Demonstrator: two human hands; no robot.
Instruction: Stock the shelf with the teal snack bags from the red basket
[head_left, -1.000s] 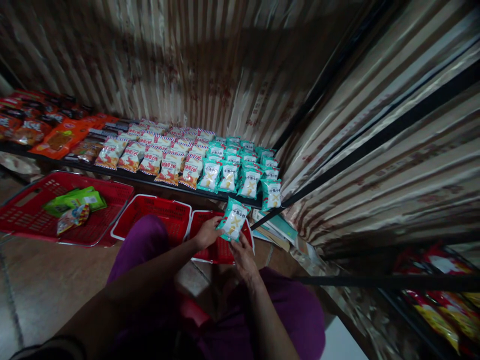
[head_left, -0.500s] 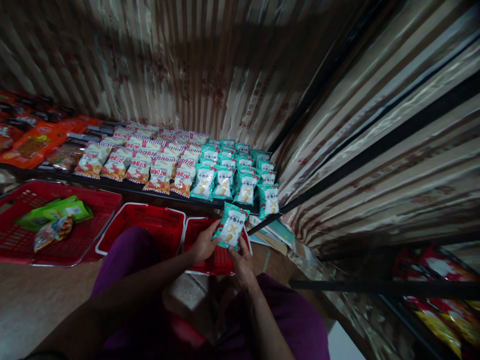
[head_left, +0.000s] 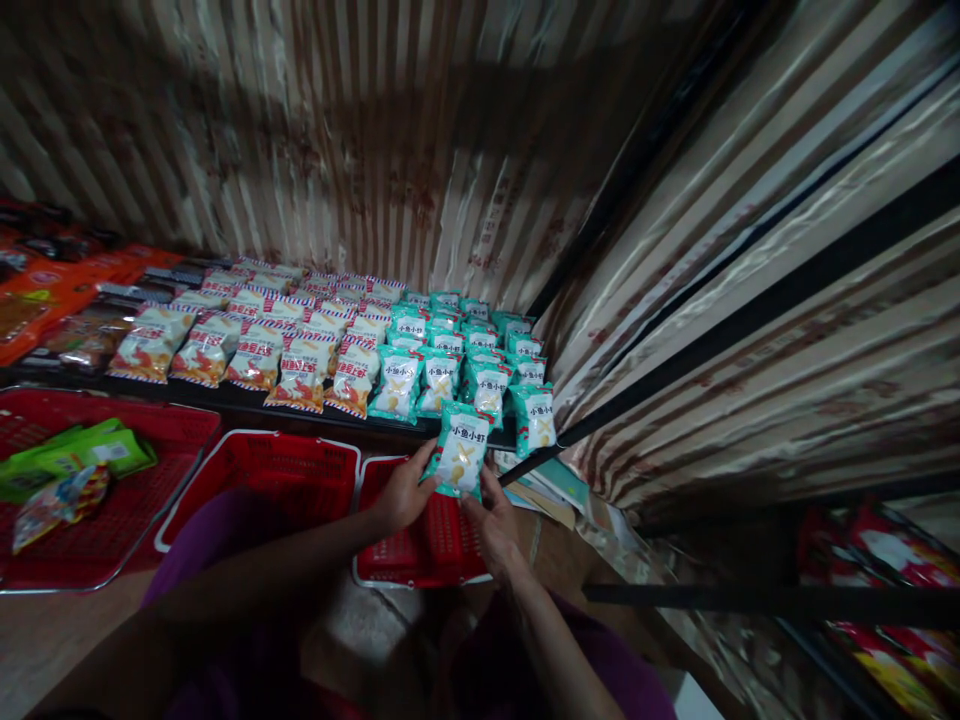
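Observation:
A teal and white snack bag point(head_left: 461, 450) is held upright between my two hands, just in front of the shelf edge. My left hand point(head_left: 407, 490) grips its left side and my right hand point(head_left: 493, 520) grips its lower right corner. Behind it, rows of matching teal bags point(head_left: 439, 380) stand on the dark shelf point(head_left: 247, 402). Left of those are several rows of white and orange snack bags point(head_left: 296, 368). Below my hands is a red basket point(head_left: 420, 560) with a white rim.
Another red basket point(head_left: 262, 480) is beside it. The far-left basket point(head_left: 90, 530) holds green packets point(head_left: 82, 452) and a colourful bag. Orange packages point(head_left: 45, 300) lie at the shelf's left. A black metal bar point(head_left: 675, 350) slants across the right, before a striped curtain point(head_left: 645, 400).
The view has shifted and come slightly closer to the shelf. Both hands still hold the teal bag, now overlapping the front row of bags more closely.

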